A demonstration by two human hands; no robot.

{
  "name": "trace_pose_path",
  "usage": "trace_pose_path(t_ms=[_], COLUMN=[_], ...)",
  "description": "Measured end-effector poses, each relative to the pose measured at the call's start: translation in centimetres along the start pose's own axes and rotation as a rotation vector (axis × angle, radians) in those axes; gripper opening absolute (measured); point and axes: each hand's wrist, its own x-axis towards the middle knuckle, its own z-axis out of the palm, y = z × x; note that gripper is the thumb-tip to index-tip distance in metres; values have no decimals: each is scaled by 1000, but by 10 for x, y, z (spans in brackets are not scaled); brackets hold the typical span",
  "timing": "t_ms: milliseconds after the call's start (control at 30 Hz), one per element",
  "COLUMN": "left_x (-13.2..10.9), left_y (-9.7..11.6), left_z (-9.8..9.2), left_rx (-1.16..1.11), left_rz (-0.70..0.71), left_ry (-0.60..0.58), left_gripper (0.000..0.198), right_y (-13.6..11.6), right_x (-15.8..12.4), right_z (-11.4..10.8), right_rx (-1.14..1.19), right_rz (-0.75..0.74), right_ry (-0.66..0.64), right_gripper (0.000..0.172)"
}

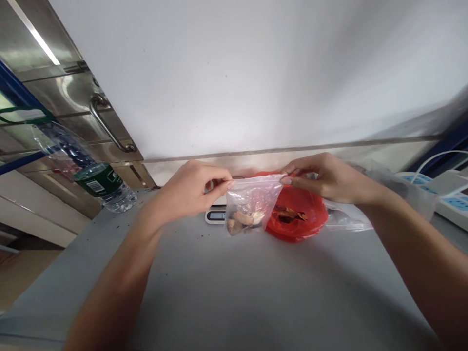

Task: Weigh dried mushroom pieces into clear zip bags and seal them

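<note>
A clear zip bag point(252, 202) with several brown and pale pieces at its bottom hangs upright between my hands. My left hand point(199, 187) pinches its top left corner, and my right hand point(320, 178) pinches the top right corner. Behind the bag, partly covered, a small digital scale point(215, 216) shows its display at the left. An open red plastic bag point(300, 229) with dark brown pieces inside lies just right of the zip bag, below my right hand.
On the grey table point(226, 292), a large water bottle point(98, 180) stands at the left by the white wall point(237, 73). More clear bags point(347, 219) lie behind my right forearm. White equipment with blue panels point(449, 195) is at the far right.
</note>
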Motion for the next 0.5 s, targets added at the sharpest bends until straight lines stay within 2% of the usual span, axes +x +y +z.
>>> trace_pose_path(t_ms=[167, 333, 500], left_x=[1, 2, 5], left_y=[1, 7, 18], left_z=[1, 10, 25], left_rx=[-38, -117, -177], left_rz=[-9, 5, 62], left_ry=[51, 231, 297], left_gripper=[28, 18, 15], right_y=[-1, -10, -27], right_x=[-1, -3, -3], right_z=[-2, -2, 12], right_rx=[19, 44, 4], right_rz=[-7, -41, -99], right_ry=[-17, -116, -245], right_gripper=[40, 33, 20])
